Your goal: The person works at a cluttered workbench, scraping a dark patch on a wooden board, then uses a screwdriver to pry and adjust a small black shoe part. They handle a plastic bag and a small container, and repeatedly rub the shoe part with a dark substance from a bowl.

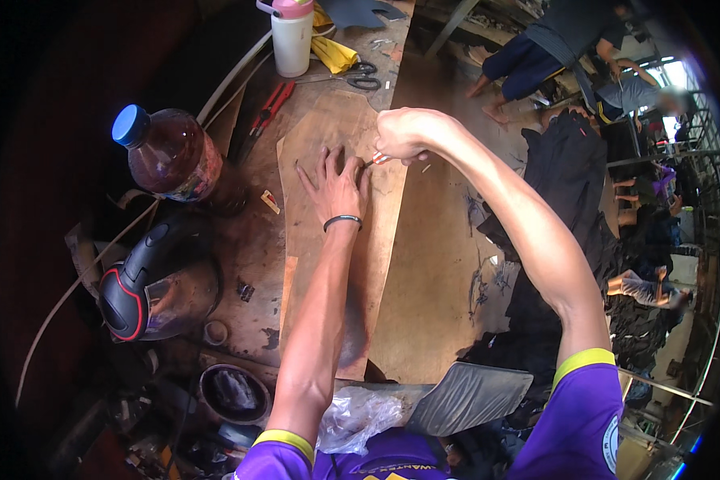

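Observation:
A long brown sheet with an angled far end (320,120) lies on the workbench in front of me. My left hand (338,188) presses flat on it, fingers spread, a dark band around the wrist. Just right of that thumb, at the sheet's right edge, my right hand (408,136) is closed around a small tool with an orange-and-white striped part (380,158). Its thin dark tip points toward my left thumb; most of the tool is hidden in the fist. I cannot tell whether the tip touches the sheet.
Left of the sheet stand a bottle with a blue cap (168,152) and an electric kettle (164,280). Beyond lie a red cutter (272,108), scissors (360,78) and a white tumbler (291,44). Dark material (568,184) is heaped at right; other people are farther off.

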A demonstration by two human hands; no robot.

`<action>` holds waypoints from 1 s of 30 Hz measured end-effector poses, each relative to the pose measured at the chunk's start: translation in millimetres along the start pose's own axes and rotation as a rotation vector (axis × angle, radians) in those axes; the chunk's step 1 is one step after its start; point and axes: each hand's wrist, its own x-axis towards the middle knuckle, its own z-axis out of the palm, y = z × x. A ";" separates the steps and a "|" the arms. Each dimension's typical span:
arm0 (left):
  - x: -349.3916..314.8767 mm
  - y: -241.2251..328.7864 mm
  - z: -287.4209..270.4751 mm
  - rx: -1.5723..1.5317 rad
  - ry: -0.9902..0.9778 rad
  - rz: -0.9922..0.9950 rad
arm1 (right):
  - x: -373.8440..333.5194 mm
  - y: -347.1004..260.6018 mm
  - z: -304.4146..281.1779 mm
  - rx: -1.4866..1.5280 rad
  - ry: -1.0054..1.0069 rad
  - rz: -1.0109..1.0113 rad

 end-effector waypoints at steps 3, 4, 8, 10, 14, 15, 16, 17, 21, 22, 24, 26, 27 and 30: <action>0.8 1.8 -1.1 -0.002 0.007 0.005 | -7.3 -2.1 14.6 -0.186 0.178 -0.170; 0.4 2.2 -1.5 0.011 -0.044 -0.018 | -7.8 -6.4 20.6 -0.254 0.271 -0.170; 0.0 1.6 -1.5 -0.007 0.022 0.002 | 5.1 -12.4 16.9 -0.468 0.386 -0.321; -0.8 0.2 -0.2 -0.010 -0.008 0.002 | 14.9 -9.0 8.4 -0.393 0.339 -0.257; -0.4 0.2 -0.9 -0.018 -0.009 -0.002 | 20.0 -1.2 -5.2 0.054 -0.062 0.026; -0.6 0.7 -1.6 -0.022 -0.009 -0.001 | 17.3 -1.5 -3.2 -0.053 -0.056 -0.041; 0.7 1.7 -1.9 -0.019 -0.029 -0.014 | 13.8 -3.4 1.0 -0.152 -0.031 -0.126; 0.0 2.2 -2.6 -0.045 0.003 -0.008 | 9.6 -5.5 5.4 -0.221 0.026 -0.095; 1.5 1.6 -2.4 -0.030 0.016 -0.003 | 3.9 -17.2 12.4 -0.428 0.343 -0.279; 0.5 0.7 -1.6 -0.011 0.011 -0.003 | 6.1 -19.5 11.3 -0.454 0.323 -0.277; -2.0 -1.8 0.8 0.009 -0.032 -0.009 | 12.5 -22.3 8.0 -0.481 0.349 -0.329; -1.7 -2.6 2.9 0.039 -0.069 0.001 | 19.2 -18.1 -0.8 -0.326 0.266 -0.230; -2.6 -2.7 2.9 0.026 -0.055 0.000 | 22.5 -17.8 -5.0 -0.236 0.111 -0.135; 0.2 0.2 0.8 0.089 -0.016 0.016 | 22.3 -15.5 -6.0 -0.113 0.055 -0.016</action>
